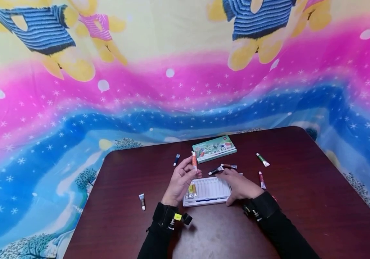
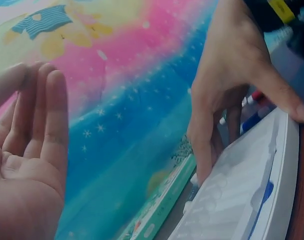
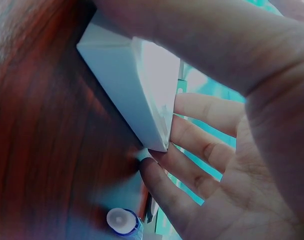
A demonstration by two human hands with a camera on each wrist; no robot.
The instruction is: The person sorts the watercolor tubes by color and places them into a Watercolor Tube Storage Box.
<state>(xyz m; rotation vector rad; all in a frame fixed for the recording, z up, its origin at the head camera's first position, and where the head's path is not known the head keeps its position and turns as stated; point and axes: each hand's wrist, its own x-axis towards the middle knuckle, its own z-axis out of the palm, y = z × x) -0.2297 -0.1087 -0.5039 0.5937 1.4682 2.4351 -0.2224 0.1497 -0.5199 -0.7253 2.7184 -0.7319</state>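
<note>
My left hand point(image 1: 180, 180) is raised above the left part of a white plastic paint tray point(image 1: 211, 187). Between its thumb and fingers it pinches an orange paint tube point(image 1: 194, 162), white cap up; the left wrist view hides this tube. Several yellowish paint tubes point(image 1: 191, 191) lie side by side in the tray's left end, beside unfilled slots. At the tray's right end, my right hand point(image 1: 241, 185) grips across it, thumb at the near corner and fingertips at the far edge. The right wrist view shows those fingers point(image 3: 204, 145) along the tray's side wall point(image 3: 111, 85).
Beyond the tray lies a green printed box point(image 1: 214, 148). Loose paint tubes are scattered about: a black one point(image 1: 215, 170), a brown one point(image 1: 229, 166), a dark blue one point(image 1: 176, 160), a green one point(image 1: 262, 159), a red one point(image 1: 261, 180) and a dark one point(image 1: 142, 202) at left.
</note>
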